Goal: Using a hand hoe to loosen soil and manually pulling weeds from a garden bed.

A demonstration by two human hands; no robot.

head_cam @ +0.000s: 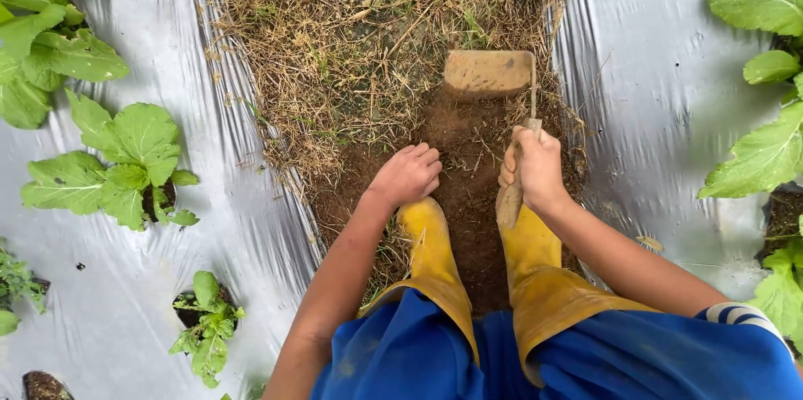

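Ground: between two beds under silver plastic sheeting (pixel 669 74) I see a furrow of dry straw and grass (pixel 351 23), with a patch of bare brown soil (pixel 468 157) scraped open in the middle of it.
Landmark: I place everything by that bare soil patch.
Hoe: a small hand hoe (pixel 489 72) with a mud-coated rectangular blade lies at the far edge of the patch, where soil meets straw; its thin shank runs back toward me along the patch's right side.
Right hand: my right hand (pixel 535 167) is wrapped tight around the hoe's handle, over the near right part of the patch, knuckles up.
Left hand: my left hand (pixel 410 174) is curled into a loose fist with nothing in it that I can see, hanging over the near left part of the patch, apart from the hoe.
Boots: yellow rubber boots (pixel 431 249) stand on the near end of the patch, one under each hand, with blue shorts (pixel 569 358) above them.
Left of patch: leafy green plants (pixel 125 161) grow through holes in the sheeting.
Right of patch: more broad-leaved greens (pixel 765 153) line the far edge of the other bed.
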